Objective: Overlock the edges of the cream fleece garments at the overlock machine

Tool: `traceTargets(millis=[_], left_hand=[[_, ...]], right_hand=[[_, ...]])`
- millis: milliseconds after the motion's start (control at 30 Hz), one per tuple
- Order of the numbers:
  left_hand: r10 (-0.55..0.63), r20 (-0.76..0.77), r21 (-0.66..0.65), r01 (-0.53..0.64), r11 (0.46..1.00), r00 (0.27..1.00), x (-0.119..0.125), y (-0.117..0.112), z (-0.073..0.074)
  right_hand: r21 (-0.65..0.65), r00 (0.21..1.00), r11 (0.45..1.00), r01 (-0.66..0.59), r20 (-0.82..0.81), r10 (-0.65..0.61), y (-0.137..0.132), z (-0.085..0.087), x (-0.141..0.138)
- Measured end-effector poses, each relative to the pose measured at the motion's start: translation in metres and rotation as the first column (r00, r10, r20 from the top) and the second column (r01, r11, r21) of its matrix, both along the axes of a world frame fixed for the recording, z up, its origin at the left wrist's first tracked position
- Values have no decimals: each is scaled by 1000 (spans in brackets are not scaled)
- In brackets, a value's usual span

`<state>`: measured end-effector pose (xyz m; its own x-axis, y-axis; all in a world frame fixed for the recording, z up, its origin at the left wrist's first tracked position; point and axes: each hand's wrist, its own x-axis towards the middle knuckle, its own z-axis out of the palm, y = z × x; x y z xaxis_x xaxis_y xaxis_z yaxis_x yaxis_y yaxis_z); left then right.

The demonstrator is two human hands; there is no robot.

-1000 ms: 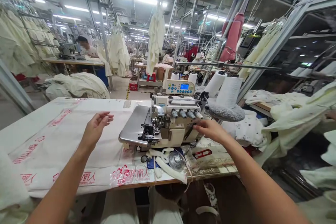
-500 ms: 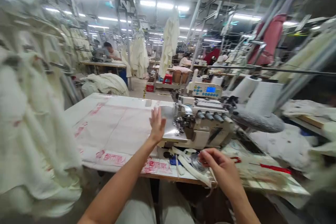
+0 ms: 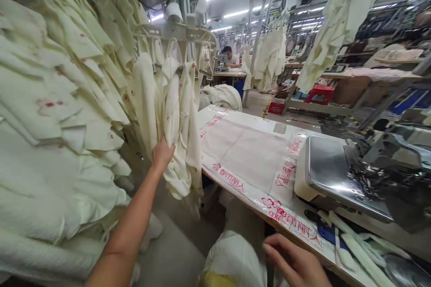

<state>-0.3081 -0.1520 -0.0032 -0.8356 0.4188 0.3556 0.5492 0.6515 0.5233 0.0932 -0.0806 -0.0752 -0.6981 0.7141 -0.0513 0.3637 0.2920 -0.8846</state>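
My left hand [image 3: 163, 154] is closed on a cream garment piece [image 3: 171, 116] hanging from a white clamp hanger [image 3: 178, 36]; the cloth hides part of its fingers. More cream pieces hang close on both sides of it. My right hand [image 3: 292, 258] is low, at the front edge of the sewing table [image 3: 249, 186], above my lap. Its fingers are loosely bent and apart, and I see nothing in them. To the right stands a sewing machine [image 3: 336, 166] with a shiny metal plate. Pale fabric strips [image 3: 353, 242] lie below it.
Dense rows of cream garments [image 3: 67, 112] fill the left side. Plastic with red printing covers the tabletop. Beyond it are a bundle of cream cloth [image 3: 222, 96], red crates [image 3: 319, 94] and a tall hanging garment [image 3: 340, 31]. A co-worker [image 3: 231, 57] sits at another machine.
The view has swung left. My left hand has gone from the tabletop beside the machine to the hanging cream pieces and grips one. My right hand has left the fabric strips for the table's front edge.
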Motion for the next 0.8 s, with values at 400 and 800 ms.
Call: traceTargets(millis=[400,800], left_hand=[[-515,-229,77,542,837,826,119,-20,65],[-903,-341,-117,942,316,260,213,132,155]], right_hand=[[-235,924,956,-174,-375,75,-51,-12,-126],[50,982,996,71,-180,-61,43,62,63]])
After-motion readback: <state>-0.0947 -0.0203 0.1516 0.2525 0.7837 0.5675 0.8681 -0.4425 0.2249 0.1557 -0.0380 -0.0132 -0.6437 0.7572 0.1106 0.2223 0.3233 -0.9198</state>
